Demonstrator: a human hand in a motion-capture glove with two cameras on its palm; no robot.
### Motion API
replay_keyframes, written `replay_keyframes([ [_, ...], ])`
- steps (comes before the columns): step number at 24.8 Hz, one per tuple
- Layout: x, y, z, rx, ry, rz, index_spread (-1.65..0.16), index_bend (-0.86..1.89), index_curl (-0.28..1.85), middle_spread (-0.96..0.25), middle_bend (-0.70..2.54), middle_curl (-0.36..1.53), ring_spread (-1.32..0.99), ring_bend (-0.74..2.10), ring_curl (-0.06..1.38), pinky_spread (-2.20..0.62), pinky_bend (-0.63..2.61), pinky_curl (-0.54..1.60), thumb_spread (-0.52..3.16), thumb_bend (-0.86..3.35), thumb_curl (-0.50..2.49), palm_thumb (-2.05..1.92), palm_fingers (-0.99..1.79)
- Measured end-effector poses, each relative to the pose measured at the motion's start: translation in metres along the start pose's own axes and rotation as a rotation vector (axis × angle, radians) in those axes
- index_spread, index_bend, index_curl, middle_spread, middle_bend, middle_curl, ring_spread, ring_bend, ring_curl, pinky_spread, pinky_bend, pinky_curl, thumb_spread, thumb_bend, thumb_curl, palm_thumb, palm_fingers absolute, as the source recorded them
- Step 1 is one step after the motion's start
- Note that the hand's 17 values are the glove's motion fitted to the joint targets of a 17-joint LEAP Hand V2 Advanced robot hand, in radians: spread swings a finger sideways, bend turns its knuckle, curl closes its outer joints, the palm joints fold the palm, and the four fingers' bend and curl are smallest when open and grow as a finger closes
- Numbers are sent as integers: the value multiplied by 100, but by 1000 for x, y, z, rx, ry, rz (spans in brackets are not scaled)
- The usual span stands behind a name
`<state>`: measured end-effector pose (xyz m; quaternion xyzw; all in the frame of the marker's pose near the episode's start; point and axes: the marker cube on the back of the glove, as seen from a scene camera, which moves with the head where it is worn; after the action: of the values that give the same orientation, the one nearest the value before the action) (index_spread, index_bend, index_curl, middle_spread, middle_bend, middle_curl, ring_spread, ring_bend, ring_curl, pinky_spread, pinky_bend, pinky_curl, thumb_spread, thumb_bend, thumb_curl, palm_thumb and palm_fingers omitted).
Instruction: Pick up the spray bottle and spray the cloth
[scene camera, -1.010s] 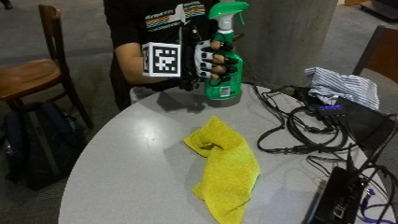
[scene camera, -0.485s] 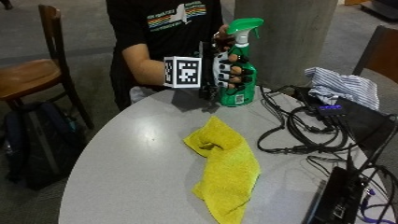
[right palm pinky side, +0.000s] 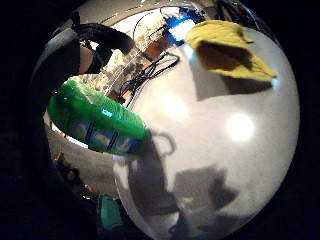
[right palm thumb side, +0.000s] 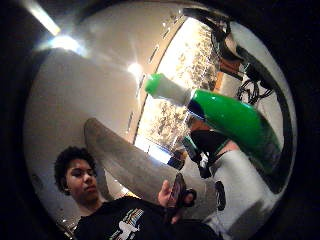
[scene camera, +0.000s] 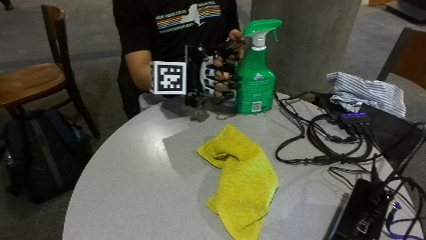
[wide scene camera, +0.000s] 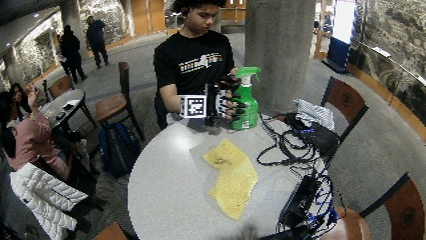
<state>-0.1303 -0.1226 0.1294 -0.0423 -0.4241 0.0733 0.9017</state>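
Gloved right hand (scene camera: 216, 80) wrapped around the body of the green spray bottle (scene camera: 256, 75), fingers curled on its near side, thumb up near the neck. Bottle is upright at the far edge of the round table (scene camera: 133, 175); whether its base rests on the top or sits just clear of it cannot be told from the outside view. Yellow cloth (scene camera: 239, 177) lies crumpled mid-table, nearer the camera than the bottle and apart from it. Handling, as judgement: rigid plastic, smooth and somewhat slippery at the label; weight depends on fill, which the tinted wall hides. The waist below the neck looks like the better hold, since the index finger must reach the trigger (scene camera: 266, 37); the present grip sits low for that. Cloth is soft and light and may shift under spray. Room: open tabletop between bottle and cloth, so tilting the nozzle down toward the cloth is unobstructed. A tangle of black cables (scene camera: 326, 135) and electronics lie to one side of the cloth, close enough that overspray is a concern; aim away from them.
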Motion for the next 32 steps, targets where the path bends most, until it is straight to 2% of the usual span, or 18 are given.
replay_keyframes([
  [3,-1,9,-30,94,-7,-17,-28,4,20,0,23,43,-2,43,37,4,63,35,94,-4,45,76,82],
  [9,-7,35,-70,47,-31,13,-26,7,18,0,28,44,-2,46,37,4,60,33,98,-3,43,75,88],
  [15,-10,33,-86,82,-39,-68,-26,7,18,0,30,44,-2,47,38,5,59,33,101,-3,42,74,90],
  [18,-10,37,-94,72,-47,-61,-26,7,18,0,31,45,-2,47,38,4,58,33,102,-2,41,75,91],
  [23,-9,25,-98,153,-36,-74,-25,7,18,0,31,44,-3,48,38,4,56,33,104,-2,41,76,93],
  [32,-9,43,-109,64,91,-108,-24,10,19,-1,31,44,-3,47,38,4,54,32,107,-2,40,78,96],
])
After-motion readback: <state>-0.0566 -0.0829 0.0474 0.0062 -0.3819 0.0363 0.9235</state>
